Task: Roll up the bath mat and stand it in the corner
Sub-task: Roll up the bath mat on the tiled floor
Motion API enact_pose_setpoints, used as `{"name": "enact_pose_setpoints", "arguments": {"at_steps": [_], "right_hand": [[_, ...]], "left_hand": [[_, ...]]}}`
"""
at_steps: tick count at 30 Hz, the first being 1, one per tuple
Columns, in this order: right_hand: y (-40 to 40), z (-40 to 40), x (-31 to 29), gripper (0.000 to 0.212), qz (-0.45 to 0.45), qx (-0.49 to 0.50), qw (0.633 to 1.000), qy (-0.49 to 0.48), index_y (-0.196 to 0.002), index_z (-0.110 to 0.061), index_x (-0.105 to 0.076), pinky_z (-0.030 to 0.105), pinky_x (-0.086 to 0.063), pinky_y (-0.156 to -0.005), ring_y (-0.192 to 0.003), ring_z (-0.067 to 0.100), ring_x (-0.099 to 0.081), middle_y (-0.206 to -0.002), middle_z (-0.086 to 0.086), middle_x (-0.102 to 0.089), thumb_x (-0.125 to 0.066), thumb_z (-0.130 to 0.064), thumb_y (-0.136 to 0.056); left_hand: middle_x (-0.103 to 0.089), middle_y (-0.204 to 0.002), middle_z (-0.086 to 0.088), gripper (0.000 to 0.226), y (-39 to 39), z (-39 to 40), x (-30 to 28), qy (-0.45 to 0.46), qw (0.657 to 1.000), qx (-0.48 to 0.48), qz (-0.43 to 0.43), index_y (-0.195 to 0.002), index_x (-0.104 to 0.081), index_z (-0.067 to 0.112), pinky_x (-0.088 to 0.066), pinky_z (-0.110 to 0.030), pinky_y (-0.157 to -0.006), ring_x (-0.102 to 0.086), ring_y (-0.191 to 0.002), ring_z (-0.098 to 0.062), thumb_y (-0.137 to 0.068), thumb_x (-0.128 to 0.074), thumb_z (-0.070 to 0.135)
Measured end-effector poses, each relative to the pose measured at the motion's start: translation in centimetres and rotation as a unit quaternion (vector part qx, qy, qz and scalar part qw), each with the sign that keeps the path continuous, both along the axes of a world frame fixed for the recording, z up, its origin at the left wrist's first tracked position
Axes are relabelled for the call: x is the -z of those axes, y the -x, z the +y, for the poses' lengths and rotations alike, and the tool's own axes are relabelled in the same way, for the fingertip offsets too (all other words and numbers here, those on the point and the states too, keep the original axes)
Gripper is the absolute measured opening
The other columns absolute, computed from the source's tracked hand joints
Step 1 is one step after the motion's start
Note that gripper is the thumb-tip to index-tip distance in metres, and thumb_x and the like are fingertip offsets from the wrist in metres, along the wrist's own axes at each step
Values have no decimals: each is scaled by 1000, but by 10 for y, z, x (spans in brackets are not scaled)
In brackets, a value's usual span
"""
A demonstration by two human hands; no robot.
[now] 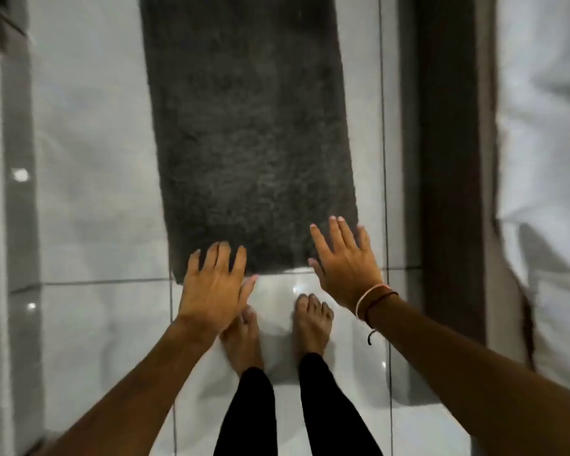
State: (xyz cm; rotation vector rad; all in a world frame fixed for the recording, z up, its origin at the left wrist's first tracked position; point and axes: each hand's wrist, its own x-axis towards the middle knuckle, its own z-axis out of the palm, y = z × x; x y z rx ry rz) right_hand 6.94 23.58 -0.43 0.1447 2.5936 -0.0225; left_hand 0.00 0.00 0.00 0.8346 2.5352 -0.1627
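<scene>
A dark grey shaggy bath mat [247,126] lies flat and unrolled on the glossy white tiled floor [96,209], stretching away from me. My left hand [214,287] reaches down over the mat's near left corner, fingers spread, holding nothing. My right hand [346,264], with thin bracelets on the wrist, hovers over the near right corner, also spread and empty. Whether the fingertips touch the pile I cannot tell.
My bare feet [277,327] stand on the tile just short of the mat's near edge. A dark wooden door frame [448,159] runs along the right, with pale surface beyond it. A grey wall or ledge [17,225] borders the left.
</scene>
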Motion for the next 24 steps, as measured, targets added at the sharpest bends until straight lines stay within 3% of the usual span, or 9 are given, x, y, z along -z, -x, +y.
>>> {"name": "enact_pose_setpoints", "arguments": {"at_steps": [2,5,9,12,17,22,24], "right_hand": [[-12,-12,59,60,2,0,1000,7,-153,-10,-40,65,-30,-115,-145,44,-35,-154,29,-41,-55,-35,-101],[-27,-26,133,58,8,-10,1000,25,-144,-10,-51,62,-35,-113,-137,41,-46,-143,25,-53,-68,-30,-92],[-28,-37,184,69,20,-19,998,49,-142,-8,-51,56,-38,-111,-132,40,-49,-140,21,-54,-76,-28,-81],[-30,-41,209,72,27,-25,999,39,-139,-6,-52,54,-41,-106,-127,43,-50,-140,26,-52,-77,-28,-76],[-26,-38,216,59,77,-67,995,-18,-134,-7,-52,53,-41,-101,-113,41,-54,-129,24,-56,-67,-23,-79],[-15,-24,202,34,124,-109,986,22,-108,-8,-66,48,-47,-91,-89,36,-64,-98,16,-70,-43,-27,-92],[2,-15,195,32,147,-116,982,37,-99,-8,-66,48,-49,-86,-80,35,-66,-86,13,-72,-42,-28,-94]], "left_hand": [[-62,-135,-24,54,-20,0,55,22,999,-5,-38,-138,-63,9,-48,-58,-104,-61,-122,-41,-102,-48,47],[-56,-143,-21,56,-43,-3,127,21,998,22,-53,-143,-58,11,-44,-55,-107,-55,-129,-39,-98,-58,44],[-31,-159,-21,77,-47,-3,184,78,994,41,-65,-157,-33,12,-31,-51,-117,-34,-145,-38,-91,-67,30],[-45,-146,-26,66,-43,-5,213,83,994,64,-17,-148,-43,7,-40,-56,-106,-46,-132,-44,-86,-66,13],[-55,-119,-17,71,-21,6,215,67,994,83,3,-133,-41,9,-51,-47,-80,-56,-105,-35,-71,-75,0],[-66,-116,-19,45,27,37,198,69,995,-25,-74,-131,-48,12,-49,-49,-87,-62,-110,-42,-89,-63,4],[-65,-117,-23,50,47,40,192,57,992,-67,-86,-137,-45,13,-48,-52,-92,-62,-111,-46,-90,-63,7]]}}
